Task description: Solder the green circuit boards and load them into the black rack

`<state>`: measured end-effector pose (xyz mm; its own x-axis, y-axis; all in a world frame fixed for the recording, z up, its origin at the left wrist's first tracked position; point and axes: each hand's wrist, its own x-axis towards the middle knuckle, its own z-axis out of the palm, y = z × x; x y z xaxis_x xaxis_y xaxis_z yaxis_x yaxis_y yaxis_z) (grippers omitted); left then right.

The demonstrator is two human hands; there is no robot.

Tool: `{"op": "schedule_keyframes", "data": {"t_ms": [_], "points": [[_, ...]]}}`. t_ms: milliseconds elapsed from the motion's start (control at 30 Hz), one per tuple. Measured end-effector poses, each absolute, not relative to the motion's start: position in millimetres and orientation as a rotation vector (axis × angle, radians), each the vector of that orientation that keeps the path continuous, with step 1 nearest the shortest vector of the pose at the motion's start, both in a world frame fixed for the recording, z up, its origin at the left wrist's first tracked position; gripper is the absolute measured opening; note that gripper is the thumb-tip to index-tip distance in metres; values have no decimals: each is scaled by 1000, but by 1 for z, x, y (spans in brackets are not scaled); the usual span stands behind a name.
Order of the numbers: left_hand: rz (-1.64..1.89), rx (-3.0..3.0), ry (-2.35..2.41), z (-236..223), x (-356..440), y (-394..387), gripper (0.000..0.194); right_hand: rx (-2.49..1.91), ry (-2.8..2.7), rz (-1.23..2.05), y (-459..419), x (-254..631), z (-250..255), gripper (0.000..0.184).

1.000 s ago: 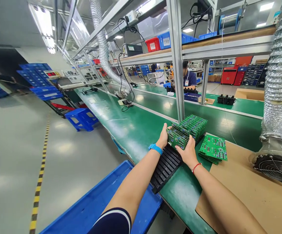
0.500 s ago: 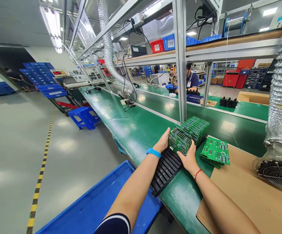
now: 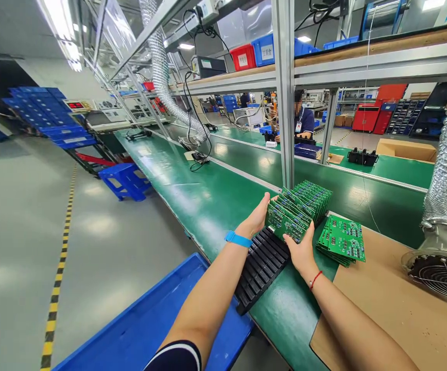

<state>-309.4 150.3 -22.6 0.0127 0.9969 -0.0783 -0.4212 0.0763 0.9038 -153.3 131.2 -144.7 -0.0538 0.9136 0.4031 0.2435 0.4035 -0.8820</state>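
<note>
Hands, two [image 3: 279,226], grip one batch of upright circuit boards [image 3: 288,221] above our one black slotted rack [image 3: 262,265].

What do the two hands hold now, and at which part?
Left hand and right hand hold upright green circuit boards by their opposite side edges.

Blue bin [image 3: 263,51], white label: "工具" plus a third, unclear character. Red bin [image 3: 243,57], white label: blurred characters.
</note>
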Motion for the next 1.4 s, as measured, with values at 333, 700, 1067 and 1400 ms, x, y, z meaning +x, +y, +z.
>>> {"op": "schedule_keyframes", "data": {"t_ms": [333, 700, 1067, 1400], "points": [[1528, 911, 947, -39, -269, 56, 94, -1005, -1591, 1126, 51, -79, -87, 100], [896, 1416, 898, -56, -102, -30, 100, -1410, -1595, 1008, -80, 159, -95, 77], [599, 1443, 802, -75, -71, -28, 126, -1421, -1526, 1147, -105, 198, -97, 123], [688, 1531, 746, -89, -67, -28, 146, -1349, -1390, 994, -92, 168, -94, 134]]}}
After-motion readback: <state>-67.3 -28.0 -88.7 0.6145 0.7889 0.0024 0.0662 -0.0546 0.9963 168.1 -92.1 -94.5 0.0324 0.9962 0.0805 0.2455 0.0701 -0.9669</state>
